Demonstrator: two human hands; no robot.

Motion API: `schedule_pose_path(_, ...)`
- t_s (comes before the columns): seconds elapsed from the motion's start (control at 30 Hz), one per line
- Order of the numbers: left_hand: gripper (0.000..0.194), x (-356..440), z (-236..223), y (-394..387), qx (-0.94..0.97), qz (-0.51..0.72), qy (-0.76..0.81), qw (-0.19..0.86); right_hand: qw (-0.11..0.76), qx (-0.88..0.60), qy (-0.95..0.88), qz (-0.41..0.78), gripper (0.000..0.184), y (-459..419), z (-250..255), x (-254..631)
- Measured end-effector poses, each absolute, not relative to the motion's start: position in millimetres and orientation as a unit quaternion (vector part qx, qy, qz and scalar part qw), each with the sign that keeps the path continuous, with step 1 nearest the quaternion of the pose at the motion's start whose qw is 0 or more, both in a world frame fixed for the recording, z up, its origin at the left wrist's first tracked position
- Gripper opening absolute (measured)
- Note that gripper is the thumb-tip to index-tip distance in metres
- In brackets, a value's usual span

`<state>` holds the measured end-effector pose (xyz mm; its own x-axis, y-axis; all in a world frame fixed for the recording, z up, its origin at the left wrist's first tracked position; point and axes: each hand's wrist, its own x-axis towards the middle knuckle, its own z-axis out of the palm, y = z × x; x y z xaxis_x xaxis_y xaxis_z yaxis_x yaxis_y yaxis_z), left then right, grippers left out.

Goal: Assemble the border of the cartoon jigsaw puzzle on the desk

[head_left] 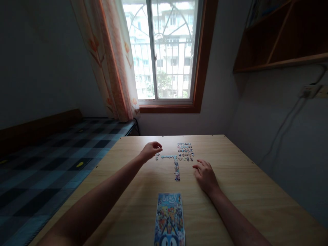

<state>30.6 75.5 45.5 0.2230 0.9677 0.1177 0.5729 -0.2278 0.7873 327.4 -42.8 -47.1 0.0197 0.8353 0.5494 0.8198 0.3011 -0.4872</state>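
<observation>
My left hand (pixel 152 151) reaches over the far left part of the table, fingers bent into a pinch; anything between the tips is too small to make out. Below it lie a few loose jigsaw pieces (pixel 157 157), partly hidden by the hand. Just right of them, joined jigsaw pieces (pixel 176 167) form an upside-down L: a row along the top and a strip running toward me. Loose jigsaw pieces (pixel 185 150) stand in rows farther back on the right. My right hand (pixel 204 173) rests on the tabletop near those rows, its fingers slightly curled and apart, holding nothing.
A printed "Bluey" picture sheet (pixel 169 215) lies on the wooden table (pixel 135 212) close to me. A bed with a checked cover (pixel 64 153) is at left. Behind are a curtain (pixel 110 61) and a window (pixel 171 51); a wall shelf (pixel 282 61) hangs at right.
</observation>
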Motion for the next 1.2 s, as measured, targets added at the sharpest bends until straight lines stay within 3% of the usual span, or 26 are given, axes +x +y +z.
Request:
schedule_pose_path(0.17,0.020,35.0,19.1,42.5,0.698,0.296,0.563,0.330,0.401,-0.605,-0.688,0.006,0.027,-42.9,-47.9,328.6)
schedule_pose_path(0.4,0.011,34.9,3.7,37.1,0.725,0.329,0.576,0.184,0.372,-0.592,-0.714,-0.033,0.027,-43.4,-49.2,326.9)
schedule_pose_path(0.53,0.017,38.9,-4.6,37.1,0.743,0.319,0.573,0.131,0.376,-0.572,-0.724,-0.080,0.029,-36.2,-47.3,318.3)
schedule_pose_path(0.83,0.023,36.9,-9.6,35.7,0.770,0.278,0.568,0.081,0.444,-0.576,-0.685,-0.044,0.029,38.8,11.6,244.9)
schedule_pose_path(1.2,0.014,38.1,-10.7,33.1,0.778,0.234,0.581,0.043,0.292,-0.543,-0.787,0.019,0.025,54.0,-17.8,212.1)
